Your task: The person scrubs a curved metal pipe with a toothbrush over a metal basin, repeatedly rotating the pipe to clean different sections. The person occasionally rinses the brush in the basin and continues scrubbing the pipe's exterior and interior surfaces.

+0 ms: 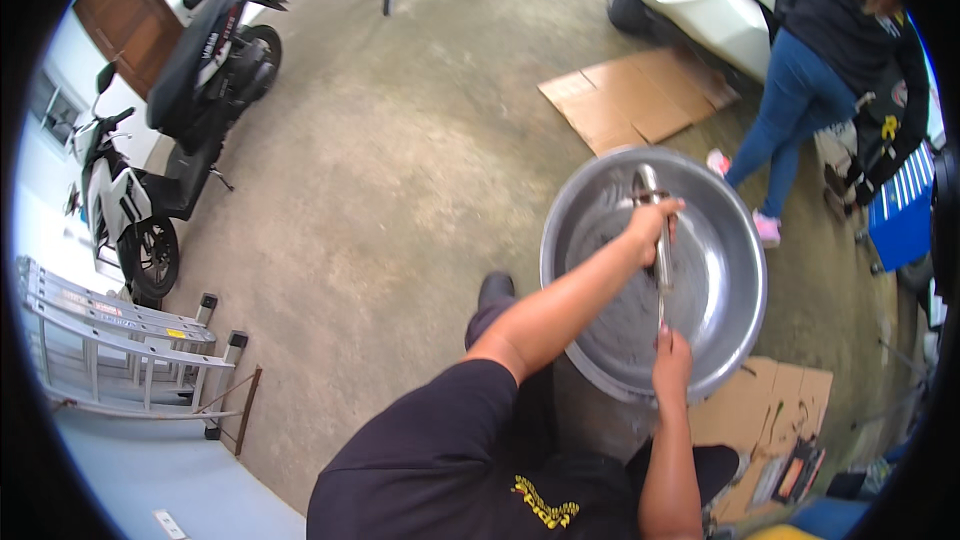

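My left hand is wrapped round a shiny metal cylinder with a flange near its far end. It looks like a shock absorber, and I hold it over a wide grey metal basin. From the cylinder's near end a thin metal rod runs down toward me. My right hand is closed round the rod's near end. Whether the rod is part of the cylinder or a separate tool, I cannot tell. Dark residue marks the basin's bottom.
Flattened cardboard lies beyond the basin, and a stained cardboard sheet to its near right. A person in jeans stands at the far right by a white car and a blue tool chest. Scooters and an aluminium ladder are left.
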The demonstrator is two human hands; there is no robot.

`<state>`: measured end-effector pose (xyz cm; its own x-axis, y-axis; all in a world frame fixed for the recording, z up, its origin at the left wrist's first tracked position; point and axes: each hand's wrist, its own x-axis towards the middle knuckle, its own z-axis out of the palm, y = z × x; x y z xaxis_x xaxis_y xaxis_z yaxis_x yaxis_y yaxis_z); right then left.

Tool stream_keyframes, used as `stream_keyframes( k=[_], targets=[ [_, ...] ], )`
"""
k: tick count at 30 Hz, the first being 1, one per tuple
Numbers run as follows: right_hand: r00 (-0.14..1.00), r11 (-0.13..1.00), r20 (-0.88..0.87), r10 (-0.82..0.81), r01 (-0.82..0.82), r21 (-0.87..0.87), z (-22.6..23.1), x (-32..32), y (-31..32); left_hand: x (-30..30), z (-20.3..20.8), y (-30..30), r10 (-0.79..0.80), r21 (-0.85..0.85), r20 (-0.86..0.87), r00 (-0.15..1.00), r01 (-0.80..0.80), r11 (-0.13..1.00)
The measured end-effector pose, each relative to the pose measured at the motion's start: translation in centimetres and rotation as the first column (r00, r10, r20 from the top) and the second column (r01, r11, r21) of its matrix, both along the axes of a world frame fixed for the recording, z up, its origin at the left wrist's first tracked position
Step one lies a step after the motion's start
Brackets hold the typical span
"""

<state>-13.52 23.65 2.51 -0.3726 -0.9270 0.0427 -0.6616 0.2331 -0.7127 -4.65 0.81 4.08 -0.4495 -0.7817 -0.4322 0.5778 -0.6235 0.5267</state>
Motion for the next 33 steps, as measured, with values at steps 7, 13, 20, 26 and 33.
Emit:
stream_keyframes(
  k=[7, 13, 20, 26, 33],
  targets=[
    [0.554, 0.967, 0.813, -0.18, -0.051, 0.249, 3.5, -0.8, -3.1, 0.7, 0.2, 0.2, -0.202, -0.104, -0.259, 0.944, 0.181, 0.978],
    [0.663, 0.93, 0.72, -0.204, -0.097, 0.353, 2.5, -3.0, 0.4, 1.4, 1.4, -0.7, -0.104, -0.156, -0.255, 0.961, 0.065, 0.986],
    [0.649, 0.939, 0.746, -0.147, -0.145, 0.311, 2.2, -2.6, -2.7, 1.2, 0.5, -0.5, -0.203, -0.185, -0.329, 0.922, 0.148, 0.972],
    [0.67, 0.926, 0.733, -0.119, -0.192, 0.326, 2.3, -3.8, 0.5, 2.4, 1.2, -0.9, -0.263, -0.224, -0.451, 0.853, 0.177, 0.958],
    [0.739, 0.955, 0.671, -0.064, -0.151, 0.257, 2.9, -1.9, -3.4, 1.8, 1.1, 0.0, -0.384, -0.31, -0.478, 0.79, 0.257, 0.915]
  ],
)
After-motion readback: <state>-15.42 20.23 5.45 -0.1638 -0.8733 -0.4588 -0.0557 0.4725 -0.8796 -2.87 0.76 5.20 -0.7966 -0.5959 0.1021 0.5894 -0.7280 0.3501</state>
